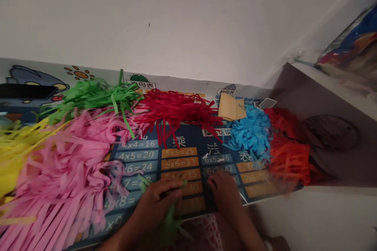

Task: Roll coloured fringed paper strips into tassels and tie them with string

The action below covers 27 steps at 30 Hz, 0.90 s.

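My left hand (160,198) is closed around a bunch of green paper strips (169,221), whose ends hang below it over the table's front edge. A green tip also pokes out between thumb and fingers. To its right, my right hand (225,192) rests low over the printed times-table mat (179,164) with its fingers curled in. Whatever those fingers may hold is hidden and dim. Beside my left hand spreads a large heap of pink fringed paper (67,164).
Green fringe (94,98), yellow fringe (17,153) and red fringe (176,110) lie along the back and left. At the right are blue fringe (251,131), orange-red fringe (290,157), a tan folded card (231,108) and a brown box (324,125). A dark phone-like slab (26,91) lies far left.
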Available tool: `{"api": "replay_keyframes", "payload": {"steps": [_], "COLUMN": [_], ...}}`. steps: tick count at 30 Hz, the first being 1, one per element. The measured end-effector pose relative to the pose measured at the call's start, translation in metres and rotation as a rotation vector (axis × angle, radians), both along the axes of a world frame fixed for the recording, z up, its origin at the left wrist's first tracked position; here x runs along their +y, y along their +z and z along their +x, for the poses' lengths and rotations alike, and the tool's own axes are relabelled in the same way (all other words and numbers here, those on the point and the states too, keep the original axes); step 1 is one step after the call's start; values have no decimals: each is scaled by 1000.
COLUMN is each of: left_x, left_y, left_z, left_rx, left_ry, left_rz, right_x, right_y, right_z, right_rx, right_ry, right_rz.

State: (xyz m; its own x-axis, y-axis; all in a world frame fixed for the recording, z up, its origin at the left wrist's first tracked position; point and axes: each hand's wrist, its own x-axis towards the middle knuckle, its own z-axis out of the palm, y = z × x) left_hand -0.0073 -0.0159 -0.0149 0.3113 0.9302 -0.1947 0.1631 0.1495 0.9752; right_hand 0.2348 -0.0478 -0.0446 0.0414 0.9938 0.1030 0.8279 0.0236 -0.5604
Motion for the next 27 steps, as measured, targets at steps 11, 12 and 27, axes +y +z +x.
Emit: {"api": "replay_keyframes", "payload": {"steps": [11,12,27], "left_x": [-12,-13,-29], "left_y": [5,6,19], "left_z": [10,10,5], "left_rx": [-526,-541,270], "left_ry": [84,87,-136], "left_rz": [-599,-609,227], "right_x": [-26,-25,-23], "right_y": [40,39,40], "right_z": [-66,-67,-71], "right_rx": [1006,1011,851], "right_ry": [-107,-105,8], "right_rz": [-436,-426,-328]}}
